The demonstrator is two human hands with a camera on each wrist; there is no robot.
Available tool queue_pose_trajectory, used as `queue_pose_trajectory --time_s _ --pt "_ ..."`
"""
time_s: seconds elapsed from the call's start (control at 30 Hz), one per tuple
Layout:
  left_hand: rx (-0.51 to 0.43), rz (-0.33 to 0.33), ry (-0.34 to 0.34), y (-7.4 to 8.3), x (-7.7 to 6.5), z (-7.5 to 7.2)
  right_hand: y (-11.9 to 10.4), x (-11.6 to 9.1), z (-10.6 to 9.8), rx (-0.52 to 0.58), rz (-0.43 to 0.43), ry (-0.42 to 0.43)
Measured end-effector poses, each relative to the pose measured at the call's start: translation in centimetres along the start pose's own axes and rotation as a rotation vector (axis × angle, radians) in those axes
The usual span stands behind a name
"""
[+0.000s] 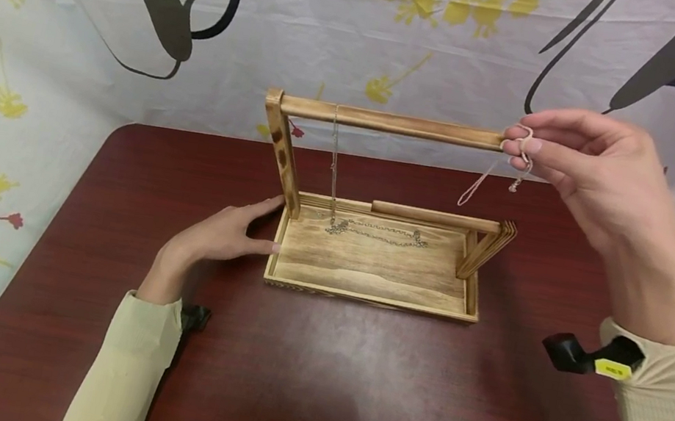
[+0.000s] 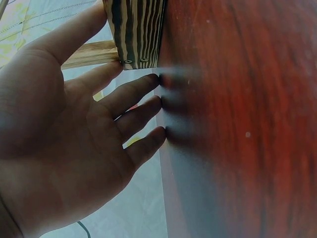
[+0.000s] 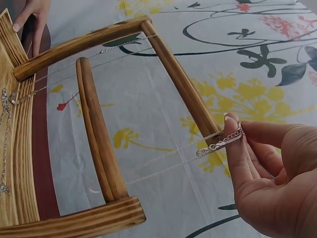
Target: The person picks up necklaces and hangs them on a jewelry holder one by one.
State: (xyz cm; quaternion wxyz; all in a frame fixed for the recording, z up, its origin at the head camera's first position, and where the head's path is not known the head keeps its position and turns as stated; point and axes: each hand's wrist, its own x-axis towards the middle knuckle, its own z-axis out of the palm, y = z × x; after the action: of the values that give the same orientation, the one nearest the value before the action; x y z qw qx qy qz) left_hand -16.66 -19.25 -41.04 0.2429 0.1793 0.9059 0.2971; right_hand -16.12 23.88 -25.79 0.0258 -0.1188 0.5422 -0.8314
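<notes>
My right hand (image 1: 608, 170) pinches a thin silver chain necklace (image 3: 220, 144) by its clasp end, right at the free end of the upper bar (image 1: 405, 126) of a wooden jewelry stand. A loop of that necklace dangles below the fingers. With thumb and fingers spread and fairly straight, my left hand (image 1: 216, 233) touches the left end of the stand's tray (image 1: 368, 268). Another fine necklace (image 1: 336, 158) hangs over the bar's left part, its lower end reaching the tray. Inside the tray lies a silver chain (image 1: 383, 238), stretched sideways along the back.
A shorter lower bar (image 1: 437, 217) runs along the stand's back right, on a slanted post (image 1: 484, 254). Under the stand is a dark red wooden table (image 1: 347, 391). Behind it hangs a white cloth (image 1: 261, 26) printed with flowers.
</notes>
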Motion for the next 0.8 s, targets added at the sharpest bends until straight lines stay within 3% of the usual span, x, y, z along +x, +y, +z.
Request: queue_pose_trajectory --time_s 0.63,0.8 --pt "-0.007 -0.001 0.002 0.1 0.1 0.0 0.6 0.6 1.3 -0.016 -0.025 -0.045" --pt "-0.004 -0.005 0.002 0.1 0.1 0.0 0.7 0.5 2.0 -0.079 -0.012 -0.018"
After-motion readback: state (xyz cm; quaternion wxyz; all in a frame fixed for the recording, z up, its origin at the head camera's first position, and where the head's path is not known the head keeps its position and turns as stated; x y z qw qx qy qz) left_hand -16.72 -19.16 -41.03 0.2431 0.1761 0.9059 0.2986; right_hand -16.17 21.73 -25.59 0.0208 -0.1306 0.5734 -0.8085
